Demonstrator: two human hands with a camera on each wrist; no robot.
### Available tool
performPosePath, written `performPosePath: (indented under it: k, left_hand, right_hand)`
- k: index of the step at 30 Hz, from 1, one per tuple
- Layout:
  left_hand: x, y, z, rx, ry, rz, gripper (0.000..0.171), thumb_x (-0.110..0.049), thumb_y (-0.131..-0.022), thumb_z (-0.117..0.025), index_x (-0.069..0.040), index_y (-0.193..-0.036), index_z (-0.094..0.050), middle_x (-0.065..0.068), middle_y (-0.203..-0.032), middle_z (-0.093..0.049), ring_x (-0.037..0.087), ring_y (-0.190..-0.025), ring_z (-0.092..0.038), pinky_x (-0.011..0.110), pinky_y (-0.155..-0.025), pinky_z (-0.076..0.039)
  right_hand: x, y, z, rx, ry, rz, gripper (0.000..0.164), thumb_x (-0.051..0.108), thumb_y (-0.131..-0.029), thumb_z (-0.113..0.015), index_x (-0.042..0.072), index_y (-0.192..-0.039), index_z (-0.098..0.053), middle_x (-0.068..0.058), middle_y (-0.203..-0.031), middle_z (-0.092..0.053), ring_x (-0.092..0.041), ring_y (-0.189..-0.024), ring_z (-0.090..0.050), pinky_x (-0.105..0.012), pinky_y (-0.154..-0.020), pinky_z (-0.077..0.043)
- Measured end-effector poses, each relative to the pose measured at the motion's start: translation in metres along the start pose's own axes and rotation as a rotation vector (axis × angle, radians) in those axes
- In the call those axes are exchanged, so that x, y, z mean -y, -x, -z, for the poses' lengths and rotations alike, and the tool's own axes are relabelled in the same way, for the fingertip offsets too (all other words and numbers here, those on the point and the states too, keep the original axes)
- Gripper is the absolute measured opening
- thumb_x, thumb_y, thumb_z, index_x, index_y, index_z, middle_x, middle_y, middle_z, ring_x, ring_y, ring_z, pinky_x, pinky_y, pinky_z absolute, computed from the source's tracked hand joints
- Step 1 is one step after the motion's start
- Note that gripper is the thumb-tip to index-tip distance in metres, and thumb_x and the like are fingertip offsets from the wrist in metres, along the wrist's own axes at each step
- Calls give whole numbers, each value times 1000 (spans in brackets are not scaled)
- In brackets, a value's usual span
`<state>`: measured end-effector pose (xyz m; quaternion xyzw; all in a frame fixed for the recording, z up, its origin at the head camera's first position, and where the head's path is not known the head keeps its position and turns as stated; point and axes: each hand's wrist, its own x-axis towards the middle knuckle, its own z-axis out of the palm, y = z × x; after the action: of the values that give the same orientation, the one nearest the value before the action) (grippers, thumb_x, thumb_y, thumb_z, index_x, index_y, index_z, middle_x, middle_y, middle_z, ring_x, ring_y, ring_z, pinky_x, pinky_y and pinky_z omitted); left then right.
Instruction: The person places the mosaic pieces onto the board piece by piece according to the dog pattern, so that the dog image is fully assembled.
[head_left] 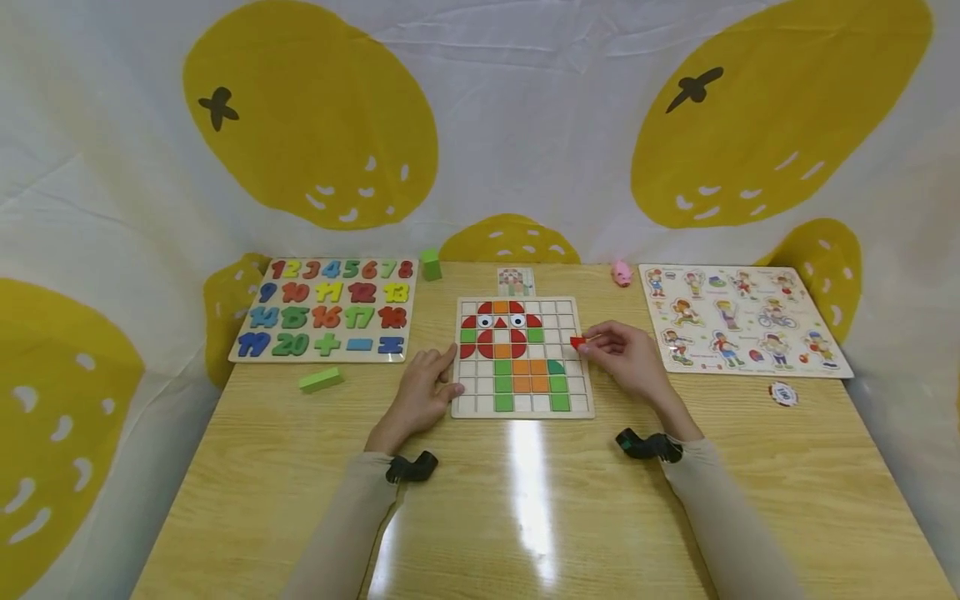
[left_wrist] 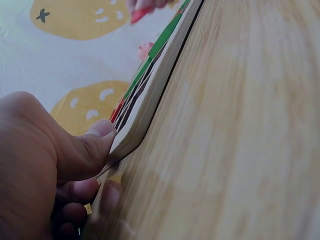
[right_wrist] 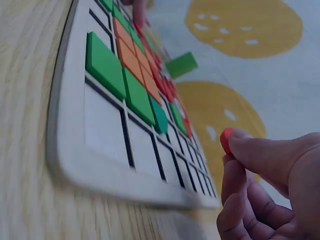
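On the table lies a wooden grid board [head_left: 481, 404] bearing a figure of red, orange and green pieces with two eye pieces. My left hand [head_left: 422, 390] grips its left edge; in the left wrist view the thumb [left_wrist: 90, 150] lies at the near corner, with the other fingers curled lower down. My right hand [head_left: 624, 362] pinches a small red piece [head_left: 577, 342] between thumb and fingertips, over the board's right edge. The right wrist view shows that red piece [right_wrist: 227, 141] edge-on, so its full shape is hidden. A picture card [head_left: 515, 282] lies behind the board.
A number puzzle [head_left: 342, 303] lies left, with a green block [head_left: 321, 380] before it and another green block [head_left: 431, 264] behind. A pink pig toy [head_left: 622, 273] stands back right. Further right lie a picture puzzle [head_left: 705, 333] and a round chip [head_left: 783, 394]. A printed curtain [head_left: 517, 125] borders the table.
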<state>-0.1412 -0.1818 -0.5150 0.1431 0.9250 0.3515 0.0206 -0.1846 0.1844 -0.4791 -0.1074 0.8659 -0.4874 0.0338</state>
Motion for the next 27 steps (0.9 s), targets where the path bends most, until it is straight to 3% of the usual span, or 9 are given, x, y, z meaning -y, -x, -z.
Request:
performPosePath:
  k: [5, 11, 21, 27]
  left_hand:
    - [-1, -1, -4, -3, -1, -22, 69, -22, -89, -72, -8, -150, -41, -2, -85, -44, 16, -84, -35, 32, -75, -29]
    - [-4, 0, -2, 6, 5, -9, 69, -22, -90, -72, -9, -150, -41, -2, -84, -43, 16, -84, -35, 33, -75, -29]
    - [-1, 1, 2, 3, -1, 0, 69, -22, -90, -72, -9, -150, -41, -2, -85, -44, 16, -83, -35, 33, -75, -28]
    - [1, 0, 3, 12, -6, 10, 69, -24, -91, -70, -11, -151, -40, -2, -85, -44, 16, -84, -35, 33, -75, -29]
  right_hand:
    - [7, -25, -29, 86, 1, -5, 20, 25, -88, -76, 12, -102, -71, -2, -88, -72, -18, -77, -68, -26, -66, -54]
    - [17, -33, -41, 155, 93, 16, 16, 23, -88, -75, 12, -99, -74, -1, -85, -71, -16, -74, -65, -30, -67, -52]
    - [22, -37, -49, 175, 129, 18, 17, 25, -86, -78, 13, -97, -74, 0, -83, -69, -17, -69, -61, -27, -61, -49]
    - [23, -40, -53, 139, 130, 5, 15, 23, -83, -80, 12, -92, -75, -2, -80, -69, -16, -67, -61, -26, -60, -49]
